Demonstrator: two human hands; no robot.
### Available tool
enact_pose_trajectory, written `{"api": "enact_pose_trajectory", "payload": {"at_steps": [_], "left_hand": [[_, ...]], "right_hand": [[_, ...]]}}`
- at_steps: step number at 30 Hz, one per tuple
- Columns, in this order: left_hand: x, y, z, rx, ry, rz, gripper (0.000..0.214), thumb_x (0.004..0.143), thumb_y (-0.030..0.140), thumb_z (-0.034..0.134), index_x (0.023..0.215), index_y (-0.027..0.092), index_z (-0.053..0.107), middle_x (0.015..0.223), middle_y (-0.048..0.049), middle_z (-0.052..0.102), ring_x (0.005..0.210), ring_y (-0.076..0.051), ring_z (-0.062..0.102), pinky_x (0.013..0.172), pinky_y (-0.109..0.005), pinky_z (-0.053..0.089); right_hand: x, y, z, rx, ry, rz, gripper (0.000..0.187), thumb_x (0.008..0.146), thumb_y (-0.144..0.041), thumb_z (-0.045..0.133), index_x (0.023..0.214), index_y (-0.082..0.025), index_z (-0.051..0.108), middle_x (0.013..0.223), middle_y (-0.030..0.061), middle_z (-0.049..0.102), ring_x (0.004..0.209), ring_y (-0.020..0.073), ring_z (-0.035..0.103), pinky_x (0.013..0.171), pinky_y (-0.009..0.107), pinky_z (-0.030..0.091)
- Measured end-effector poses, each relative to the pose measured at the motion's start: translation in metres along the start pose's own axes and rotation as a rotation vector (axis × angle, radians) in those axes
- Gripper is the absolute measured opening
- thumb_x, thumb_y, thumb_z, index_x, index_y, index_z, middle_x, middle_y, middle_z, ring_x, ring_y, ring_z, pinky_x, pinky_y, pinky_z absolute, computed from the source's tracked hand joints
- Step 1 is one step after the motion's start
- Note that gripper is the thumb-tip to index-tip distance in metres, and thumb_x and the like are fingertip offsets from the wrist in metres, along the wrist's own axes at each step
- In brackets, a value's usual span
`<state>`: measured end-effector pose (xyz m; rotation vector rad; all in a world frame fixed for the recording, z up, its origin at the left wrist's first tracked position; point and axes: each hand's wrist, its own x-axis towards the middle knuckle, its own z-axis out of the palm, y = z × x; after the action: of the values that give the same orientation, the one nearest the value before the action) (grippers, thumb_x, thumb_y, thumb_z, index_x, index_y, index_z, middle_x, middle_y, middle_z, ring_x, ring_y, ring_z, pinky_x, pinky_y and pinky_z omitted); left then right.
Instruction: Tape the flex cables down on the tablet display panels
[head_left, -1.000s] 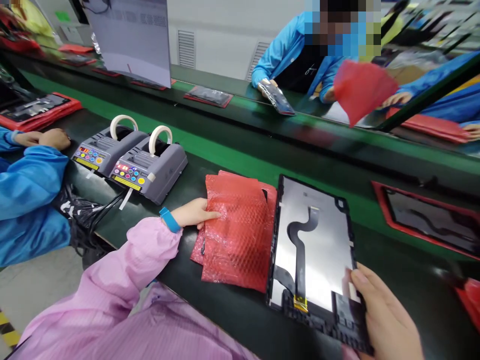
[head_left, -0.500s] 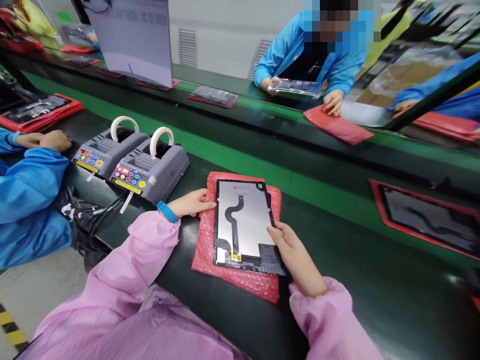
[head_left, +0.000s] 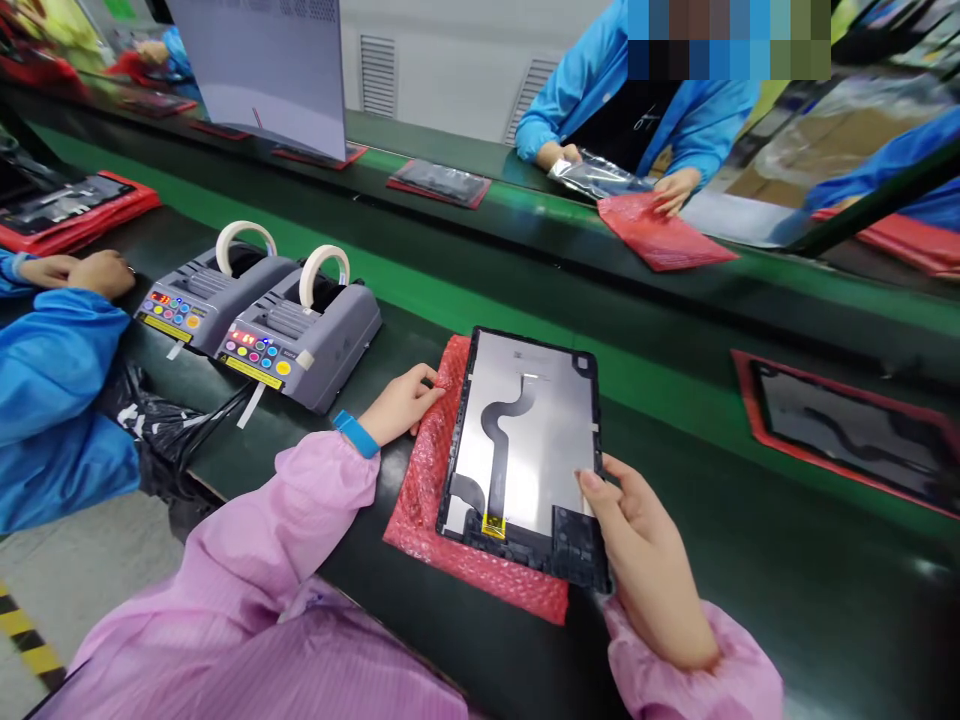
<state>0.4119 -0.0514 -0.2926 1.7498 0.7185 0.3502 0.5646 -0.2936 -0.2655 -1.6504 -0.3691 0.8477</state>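
A tablet display panel [head_left: 525,440], silver back up with a black flex cable, is held just above a red bubble-wrap bag [head_left: 427,470] on the dark bench. My right hand [head_left: 637,540] grips the panel's near right corner, thumb on top. My left hand [head_left: 401,400] pinches the bag's left edge, near its far corner. Both my sleeves are pink.
Two grey tape dispensers [head_left: 300,325] with white rolls stand to the left. A green conveyor strip [head_left: 675,375] runs across. Another panel on red wrap [head_left: 847,430] lies at right. A person in blue [head_left: 45,350] works at left; another person's hands [head_left: 675,190] handle a red bag opposite.
My right hand brought the panel from the right over the red bag, then lifted and tilted it slightly. My left hand stays on the bag's edge. The person opposite laid their red bag down.
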Motion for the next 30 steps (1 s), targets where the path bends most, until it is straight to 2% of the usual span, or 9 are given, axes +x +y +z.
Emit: {"api": "enact_pose_trajectory", "payload": {"at_steps": [6,8,12,15,18,20,24,27,30], "left_hand": [[0.002,-0.01,0.009,0.148,0.15,0.014,0.011,0.091,0.028,0.057,0.09,0.019,0.05,0.05,0.0097,0.05,0.042,-0.009,0.047,0.047,-0.02,0.03],[0.0,-0.012,0.01,0.129,0.158,0.003,0.011,0.091,0.028,0.056,0.088,0.02,0.049,0.05,0.0094,0.05,0.041,-0.009,0.047,0.046,-0.02,0.031],[-0.014,-0.016,0.005,-0.041,0.076,-0.086,0.015,0.094,0.036,0.05,0.094,0.02,0.047,0.053,0.0083,0.052,0.036,-0.009,0.05,0.039,-0.019,0.035],[-0.039,-0.026,-0.016,-0.262,-0.033,-0.116,0.03,0.089,0.045,0.058,0.1,0.019,0.047,0.063,0.0047,0.058,0.047,-0.012,0.06,0.042,-0.02,0.044],[-0.076,-0.043,-0.056,-0.406,-0.126,-0.127,0.047,0.078,0.049,0.074,0.102,0.016,0.051,0.074,-0.0004,0.063,0.063,-0.014,0.066,0.055,-0.024,0.053],[-0.102,-0.052,-0.085,-0.47,-0.12,-0.146,0.053,0.074,0.055,0.077,0.1,0.014,0.055,0.078,-0.0039,0.065,0.068,-0.016,0.066,0.059,-0.026,0.054],[-0.138,-0.061,-0.124,-0.573,0.012,-0.146,0.064,0.072,0.078,0.061,0.084,0.015,0.057,0.066,-0.0048,0.063,0.057,-0.016,0.061,0.056,-0.029,0.05],[-0.149,-0.056,-0.139,-0.571,0.219,-0.08,0.053,0.081,0.068,0.06,0.067,0.018,0.049,0.049,0.0026,0.049,0.044,-0.012,0.051,0.05,-0.026,0.043],[-0.151,-0.05,-0.16,-0.571,0.579,0.048,0.048,0.089,0.053,0.058,0.061,0.02,0.036,0.043,0.0087,0.033,0.035,-0.008,0.037,0.043,-0.021,0.036]], "right_hand": [[0.009,0.019,0.011,-0.137,-0.059,0.018,0.062,0.077,-0.063,0.067,0.119,-0.022,0.045,0.068,-0.002,0.067,0.053,0.0181,0.061,0.053,0.03,0.048],[0.01,0.02,0.011,-0.303,-0.07,0.011,0.064,0.079,-0.065,0.062,0.123,-0.022,0.044,0.064,-0.0036,0.064,0.051,0.0179,0.059,0.051,0.029,0.045],[0.007,0.008,0.004,-0.768,-0.033,-0.104,0.067,0.082,-0.071,0.051,0.128,-0.021,0.047,0.056,-0.0053,0.058,0.052,0.02,0.059,0.053,0.029,0.041],[0.006,0.004,-0.007,-1.007,0.051,-0.143,0.073,0.078,-0.078,0.048,0.126,-0.023,0.051,0.053,-0.0049,0.056,0.053,0.0235,0.062,0.051,0.03,0.039],[0.014,0.011,-0.023,-1.018,0.094,-0.148,0.076,0.075,-0.081,0.045,0.125,-0.024,0.052,0.057,-0.0027,0.06,0.055,0.0254,0.064,0.051,0.03,0.04],[0.022,0.02,-0.033,-0.995,0.089,-0.139,0.073,0.076,-0.081,0.04,0.121,-0.025,0.054,0.063,-0.0007,0.064,0.06,0.0267,0.067,0.053,0.032,0.043],[0.034,0.032,-0.043,-1.03,0.096,-0.097,0.067,0.076,-0.08,0.036,0.111,-0.028,0.058,0.068,0.0004,0.066,0.057,0.0267,0.066,0.051,0.034,0.044],[0.037,0.036,-0.045,-1.035,0.094,-0.092,0.064,0.074,-0.08,0.037,0.109,-0.03,0.058,0.07,0.0003,0.066,0.054,0.0261,0.065,0.048,0.035,0.043],[0.037,0.041,-0.048,-1.002,0.08,-0.103,0.062,0.074,-0.08,0.038,0.11,-0.033,0.057,0.073,0.0007,0.067,0.055,0.0264,0.065,0.05,0.037,0.044]]}}
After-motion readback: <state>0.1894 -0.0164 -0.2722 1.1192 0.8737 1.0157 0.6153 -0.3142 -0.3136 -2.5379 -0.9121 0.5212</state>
